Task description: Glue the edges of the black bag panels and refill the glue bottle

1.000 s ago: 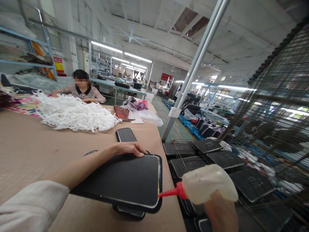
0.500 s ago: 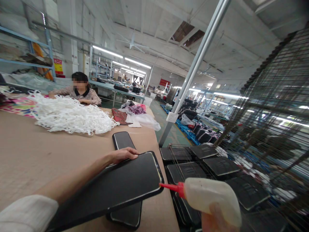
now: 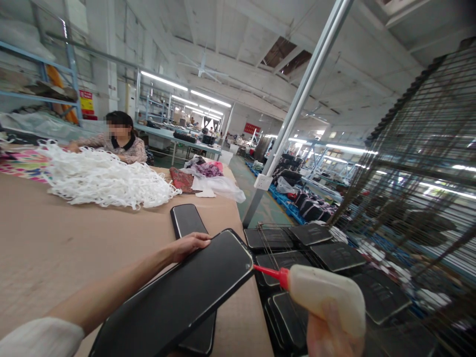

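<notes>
My left hand (image 3: 189,245) grips the upper left edge of a long black panel (image 3: 186,292) with rounded corners, held tilted above the table. A pale, glue-like line runs along the panel's rim. In my right hand (image 3: 330,329) is a translucent squeeze bottle (image 3: 327,297) with cloudy yellowish contents, its fingers wrapped round the lower side. The bottle's red nozzle (image 3: 269,271) points left, and its tip is at the panel's right corner. Beneath the held panel, a second black panel (image 3: 189,220) lies on the brown tabletop (image 3: 122,248), partly covered.
Several black panels (image 3: 338,257) lie on wire racks to the right, below a raised wire grid (image 3: 439,148). White strips (image 3: 111,178) are heaped on the table. Behind them sits another person (image 3: 126,144). A metal post (image 3: 297,104) stands beyond the table's edge.
The held panel has turned, its far end rising slightly. The nozzle has moved up and a little right along its corner. My left hand keeps its grip.
</notes>
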A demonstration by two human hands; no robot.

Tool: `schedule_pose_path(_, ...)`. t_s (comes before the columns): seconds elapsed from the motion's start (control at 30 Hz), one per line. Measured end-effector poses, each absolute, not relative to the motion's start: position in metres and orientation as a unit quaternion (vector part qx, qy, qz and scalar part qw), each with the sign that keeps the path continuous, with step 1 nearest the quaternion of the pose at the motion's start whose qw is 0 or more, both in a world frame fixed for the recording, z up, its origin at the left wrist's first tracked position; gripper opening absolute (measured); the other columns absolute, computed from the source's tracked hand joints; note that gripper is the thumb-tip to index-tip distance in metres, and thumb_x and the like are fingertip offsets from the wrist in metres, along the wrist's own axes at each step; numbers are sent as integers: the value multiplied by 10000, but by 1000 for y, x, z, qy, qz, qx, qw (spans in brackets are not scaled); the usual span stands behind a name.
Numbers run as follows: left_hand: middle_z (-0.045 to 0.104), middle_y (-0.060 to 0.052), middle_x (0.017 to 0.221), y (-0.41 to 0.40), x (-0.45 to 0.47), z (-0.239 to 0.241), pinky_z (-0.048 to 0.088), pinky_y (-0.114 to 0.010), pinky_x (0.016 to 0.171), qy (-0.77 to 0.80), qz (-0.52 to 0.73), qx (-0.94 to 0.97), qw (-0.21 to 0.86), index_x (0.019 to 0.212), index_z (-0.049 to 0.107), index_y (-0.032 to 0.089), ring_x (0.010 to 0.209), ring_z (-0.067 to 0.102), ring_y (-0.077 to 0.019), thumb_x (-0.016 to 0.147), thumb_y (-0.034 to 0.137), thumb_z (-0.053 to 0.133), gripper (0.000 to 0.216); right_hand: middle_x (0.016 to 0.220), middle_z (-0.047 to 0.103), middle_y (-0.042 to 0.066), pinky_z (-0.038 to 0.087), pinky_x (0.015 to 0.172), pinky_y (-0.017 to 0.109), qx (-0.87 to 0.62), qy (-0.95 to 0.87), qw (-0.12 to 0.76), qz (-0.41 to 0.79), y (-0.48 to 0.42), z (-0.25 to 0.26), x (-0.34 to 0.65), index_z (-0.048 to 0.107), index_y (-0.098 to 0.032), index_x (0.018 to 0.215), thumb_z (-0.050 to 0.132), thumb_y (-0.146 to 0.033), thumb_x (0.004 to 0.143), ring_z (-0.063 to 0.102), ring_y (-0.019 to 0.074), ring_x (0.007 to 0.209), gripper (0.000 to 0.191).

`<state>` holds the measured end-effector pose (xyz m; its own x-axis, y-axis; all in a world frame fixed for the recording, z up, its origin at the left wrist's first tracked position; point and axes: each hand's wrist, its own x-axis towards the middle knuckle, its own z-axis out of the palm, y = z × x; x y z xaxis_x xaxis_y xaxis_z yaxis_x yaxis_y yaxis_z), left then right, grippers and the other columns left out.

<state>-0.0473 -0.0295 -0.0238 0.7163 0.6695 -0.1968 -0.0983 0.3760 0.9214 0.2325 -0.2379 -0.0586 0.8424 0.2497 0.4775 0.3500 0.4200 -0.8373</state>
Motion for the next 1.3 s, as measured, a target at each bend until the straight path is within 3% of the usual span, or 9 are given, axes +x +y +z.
schedule_pose_path(0.23, 723, -84, 836, -29, -48, -35, 521, -279, 650, 293, 249, 484, 786, 952, 674, 124, 682, 680, -199, 567, 294, 803, 440, 1047, 644, 109, 440, 939, 548, -566, -292, 759, -140, -237, -61, 222, 675, -162, 740, 805, -195, 550, 426, 406, 1216, 233)
schedule_pose_path(0.37, 721, -84, 835, -29, -46, -37, 515, -272, 659, 287, 245, 485, 789, 931, 672, 123, 699, 681, -201, 569, 297, 804, 423, 952, 661, 104, 434, 949, 526, -529, -314, 768, -177, -233, -60, 219, 695, -168, 702, 796, -158, 549, 478, 391, 1171, 184)
schedule_pose_path(0.47, 718, -79, 837, -28, -44, -38, 510, -271, 655, 285, 244, 487, 789, 919, 665, 124, 708, 678, -202, 563, 309, 805, 424, 1001, 655, 97, 420, 959, 524, -533, -321, 767, -159, -231, -56, 215, 691, -180, 681, 783, -175, 573, 512, 372, 1136, 142)
schedule_pose_path(0.6, 716, -74, 824, -25, -42, -41, 510, -271, 654, 296, 248, 482, 786, 901, 660, 127, 698, 675, -197, 550, 321, 810, 428, 1029, 657, 91, 485, 882, 515, -516, -316, 793, -66, -230, -49, 212, 678, -203, 799, 804, -251, 546, 526, 374, 1113, 286)
schedule_pose_path(0.73, 714, -69, 808, -24, -42, -44, 513, -275, 644, 315, 257, 476, 780, 904, 655, 127, 668, 667, -185, 538, 335, 815, 451, 1119, 632, 97, 524, 834, 462, -494, -296, 817, 21, -231, -36, 212, 563, -228, 1159, 720, -400, 649, 556, 327, 1084, 561)
schedule_pose_path(0.83, 708, -56, 791, -25, -43, -46, 509, -271, 638, 320, 258, 477, 777, 889, 649, 131, 659, 659, -177, 536, 353, 816, 449, 1180, 605, 88, 503, 869, 435, -468, -305, 823, 106, -232, -23, 214, 464, -225, 1279, 654, -420, 714, 560, 290, 1085, 627)
schedule_pose_path(1.1, 664, -14, 707, -33, -51, -52, 489, -251, 597, 337, 247, 473, 776, 822, 588, 144, 604, 626, -147, 552, 410, 801, 435, 1219, 589, 90, 391, 977, 529, -452, -343, 807, 166, -229, -1, 224, 457, -220, 1296, 661, -385, 721, 516, 300, 1149, 632)
schedule_pose_path(1.2, 643, 3, 678, -33, -54, -56, 484, -252, 586, 348, 245, 468, 775, 808, 561, 153, 579, 607, -135, 552, 422, 795, 439, 1233, 581, 51, 314, 1036, 543, -470, -368, 789, 148, -228, 7, 228, 489, -281, 1276, 699, -376, 683, 433, 299, 1235, 636)
schedule_pose_path(1.3, 624, 11, 653, -31, -56, -61, 473, -250, 567, 352, 244, 471, 771, 788, 542, 159, 571, 595, -137, 543, 429, 795, 444, 1261, 559, 32, 323, 1035, 537, -468, -383, 781, 156, -224, 15, 226, 518, -318, 1247, 704, -378, 675, 413, 294, 1252, 604)
